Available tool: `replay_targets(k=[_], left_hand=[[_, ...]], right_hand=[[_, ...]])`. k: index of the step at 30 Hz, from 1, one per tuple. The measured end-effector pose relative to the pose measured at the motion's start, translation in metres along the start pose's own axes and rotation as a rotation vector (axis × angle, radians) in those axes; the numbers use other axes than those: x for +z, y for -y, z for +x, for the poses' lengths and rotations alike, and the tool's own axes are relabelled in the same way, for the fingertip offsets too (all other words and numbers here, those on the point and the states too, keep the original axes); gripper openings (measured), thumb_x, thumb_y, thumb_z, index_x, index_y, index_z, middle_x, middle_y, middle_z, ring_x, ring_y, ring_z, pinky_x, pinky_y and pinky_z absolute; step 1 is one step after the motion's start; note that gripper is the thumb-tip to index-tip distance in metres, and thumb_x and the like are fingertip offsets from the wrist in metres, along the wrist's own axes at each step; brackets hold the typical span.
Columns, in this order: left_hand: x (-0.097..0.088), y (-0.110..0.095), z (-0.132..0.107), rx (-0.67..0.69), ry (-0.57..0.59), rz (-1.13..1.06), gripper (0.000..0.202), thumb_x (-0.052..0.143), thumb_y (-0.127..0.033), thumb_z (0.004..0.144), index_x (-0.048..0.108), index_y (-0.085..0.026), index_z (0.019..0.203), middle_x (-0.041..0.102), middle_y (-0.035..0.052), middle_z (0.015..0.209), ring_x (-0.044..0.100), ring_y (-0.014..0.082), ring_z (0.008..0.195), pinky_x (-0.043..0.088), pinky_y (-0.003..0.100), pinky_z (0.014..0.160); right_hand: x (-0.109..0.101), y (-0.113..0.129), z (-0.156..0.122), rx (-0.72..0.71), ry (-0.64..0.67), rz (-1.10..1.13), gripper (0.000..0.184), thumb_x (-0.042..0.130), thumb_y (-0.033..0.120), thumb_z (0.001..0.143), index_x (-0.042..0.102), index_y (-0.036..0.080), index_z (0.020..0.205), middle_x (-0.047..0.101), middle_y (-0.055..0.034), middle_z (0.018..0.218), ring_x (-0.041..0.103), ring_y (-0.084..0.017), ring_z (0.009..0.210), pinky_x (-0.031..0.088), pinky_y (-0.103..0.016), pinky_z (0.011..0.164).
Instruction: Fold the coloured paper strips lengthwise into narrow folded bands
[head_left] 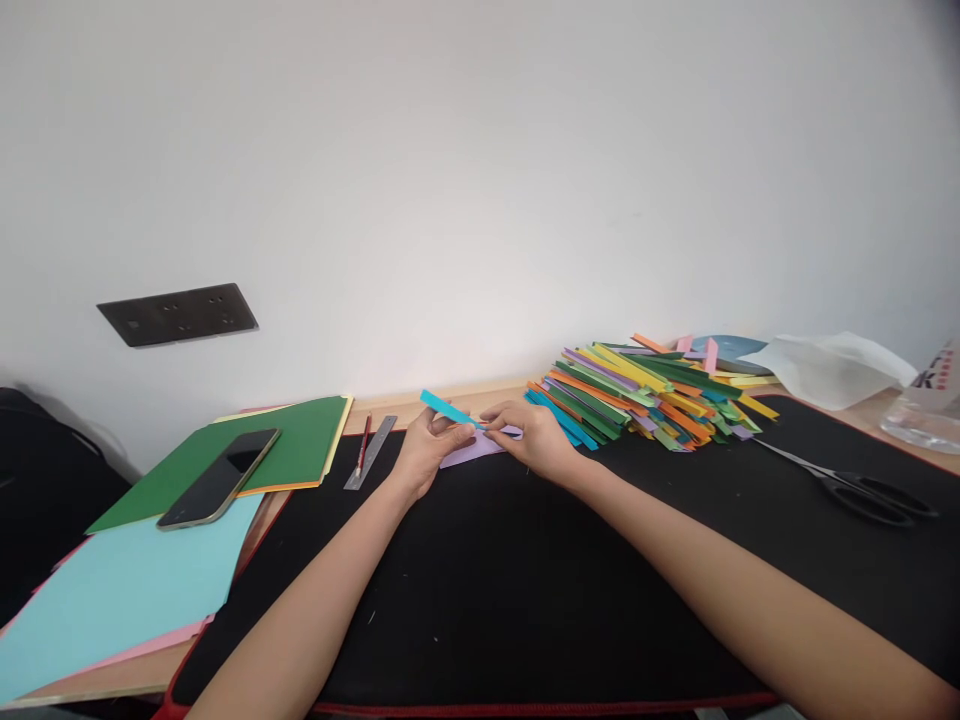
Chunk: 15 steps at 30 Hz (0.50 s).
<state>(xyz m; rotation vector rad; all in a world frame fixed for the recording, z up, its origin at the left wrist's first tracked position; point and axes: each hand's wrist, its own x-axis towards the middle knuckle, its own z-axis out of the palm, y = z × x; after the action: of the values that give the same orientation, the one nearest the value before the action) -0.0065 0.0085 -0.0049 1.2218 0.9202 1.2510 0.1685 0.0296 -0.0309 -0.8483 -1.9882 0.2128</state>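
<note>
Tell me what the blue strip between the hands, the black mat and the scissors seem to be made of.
Blue strip: likely coloured paper or thin card, matte; it looks thin, flat and straight where the left hand and right hand pinch it. Black mat: probably fabric-topped foam or rubber, dull, with a red-trimmed edge. Scissors: shiny metal blades; black handles, apparently plastic.

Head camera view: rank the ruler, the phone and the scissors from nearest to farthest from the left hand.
1. Ruler, just left of the left hand, which pinches a blue strip.
2. Phone, farther left, lying on the green paper.
3. Scissors, far right on the black mat, beyond the right hand.
</note>
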Motion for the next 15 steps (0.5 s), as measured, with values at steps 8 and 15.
replay_targets(k=[8, 15], left_hand=[[0.002, -0.003, -0.001, 0.072, 0.078, -0.068, 0.051, 0.077, -0.02, 0.052, 0.054, -0.01, 0.097, 0.066, 0.0106, 0.091, 0.06, 0.0249, 0.091, 0.045, 0.044, 0.084], [0.002, -0.001, -0.002, 0.042, 0.042, -0.08, 0.058, 0.075, -0.02, 0.057, 0.049, -0.012, 0.108, 0.066, 0.0102, 0.089, 0.063, 0.022, 0.081, 0.047, 0.043, 0.079]], right_hand=[[-0.006, 0.016, 0.002, 0.073, 0.041, 0.118, 0.008, 0.061, 0.024, 0.071, 0.063, 0.019, 0.066, 0.063, -0.007, 0.101, 0.058, -0.021, 0.095, 0.043, -0.035, 0.084], [-0.007, 0.015, 0.002, 0.215, 0.187, 0.394, 0.013, 0.06, 0.029, 0.07, 0.058, 0.017, 0.064, 0.063, -0.007, 0.098, 0.058, -0.023, 0.098, 0.044, -0.036, 0.085]])
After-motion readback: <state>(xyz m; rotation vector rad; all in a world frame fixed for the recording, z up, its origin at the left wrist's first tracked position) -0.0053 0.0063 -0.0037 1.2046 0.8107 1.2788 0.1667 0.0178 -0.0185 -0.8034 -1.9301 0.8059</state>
